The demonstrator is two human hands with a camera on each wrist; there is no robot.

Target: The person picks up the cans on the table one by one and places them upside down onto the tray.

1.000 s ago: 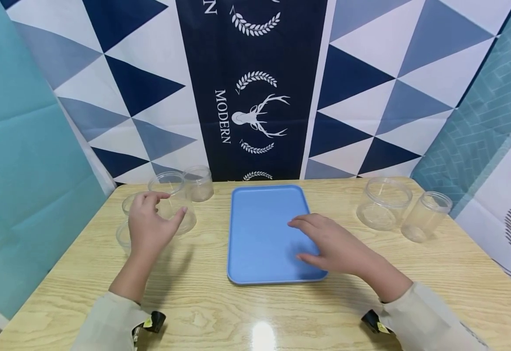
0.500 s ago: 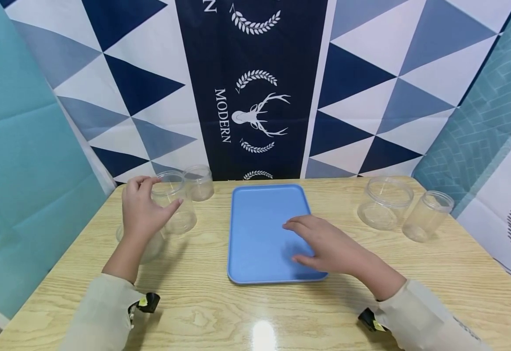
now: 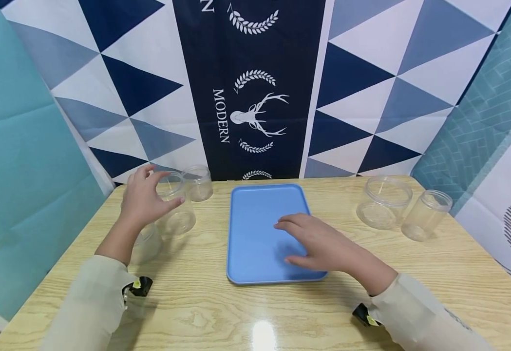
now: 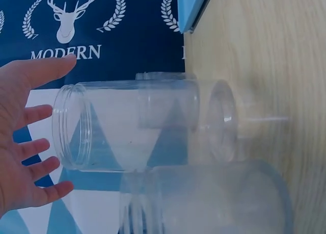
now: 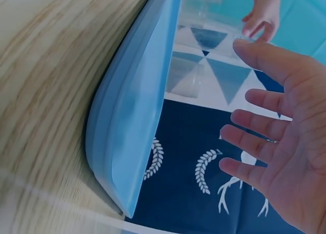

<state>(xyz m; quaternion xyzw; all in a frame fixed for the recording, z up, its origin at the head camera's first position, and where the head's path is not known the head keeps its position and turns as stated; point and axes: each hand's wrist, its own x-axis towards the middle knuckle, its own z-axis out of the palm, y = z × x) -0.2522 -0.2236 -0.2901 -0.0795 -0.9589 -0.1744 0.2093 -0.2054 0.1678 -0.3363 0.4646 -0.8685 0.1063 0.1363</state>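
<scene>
My left hand (image 3: 145, 197) reaches out over the jars at the left, thumb and fingers spread apart and nothing held. Just beyond its fingertips stands a tall clear plastic jar (image 4: 132, 127), mouth up and without a lid. Another clear jar (image 3: 147, 246) is nearer, partly hidden by the hand and forearm. Behind the tall one is a smaller clear jar (image 3: 200, 185). Over the right part of a blue tray (image 3: 255, 229) hovers my right hand (image 3: 314, 243), its fingers loosely bent and holding nothing.
On the right of the wooden table (image 3: 211, 312) stand a wide clear jar (image 3: 384, 202) and a narrower one (image 3: 426, 214) that looks tilted in the head view. A patterned cloth (image 3: 255, 73) hangs right behind the table's back edge.
My left hand has moved a little left and away from me, up to the tall jar's mouth, uncovering part of the nearer jar. My right hand has drifted slightly left over the tray.
</scene>
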